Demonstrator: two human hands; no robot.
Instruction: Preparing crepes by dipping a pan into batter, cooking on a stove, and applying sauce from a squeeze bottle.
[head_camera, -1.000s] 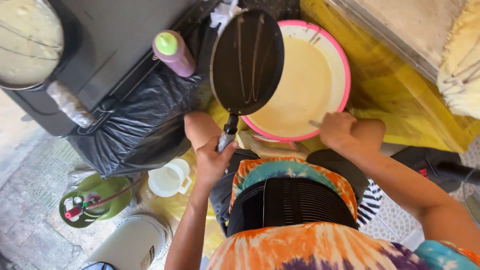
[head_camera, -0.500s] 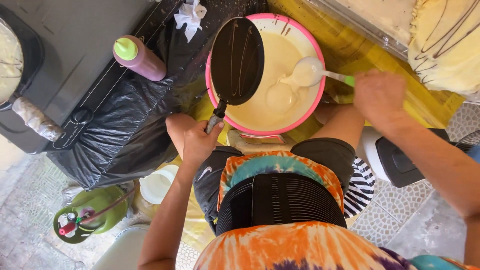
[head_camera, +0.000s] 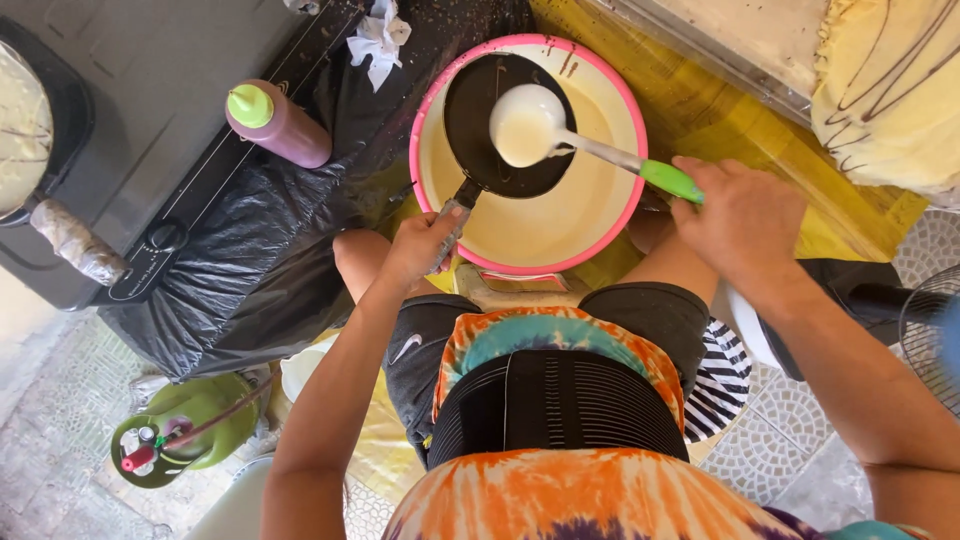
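Observation:
My left hand (head_camera: 420, 245) grips the handle of a small black frying pan (head_camera: 475, 140), held over a pink-rimmed basin (head_camera: 425, 130) of pale batter (head_camera: 560, 215). My right hand (head_camera: 735, 215) holds the green handle of a white ladle (head_camera: 525, 125). The ladle's bowl is full of batter and sits just above the pan's black surface. Both arms reach forward past my knees and tie-dye shirt.
A purple squeeze bottle with a green cap (head_camera: 275, 125) stands on a black plastic sheet (head_camera: 250, 260) over a dark stove (head_camera: 130, 150). Another pan (head_camera: 30, 130) sits at far left. A green gas cylinder (head_camera: 185, 435) is on the floor. A stack of pale crepes (head_camera: 890, 95) lies at top right.
The ladle rose out of the basin's batter and moved left over the pan. The pan swung flatter and came to sit above the basin.

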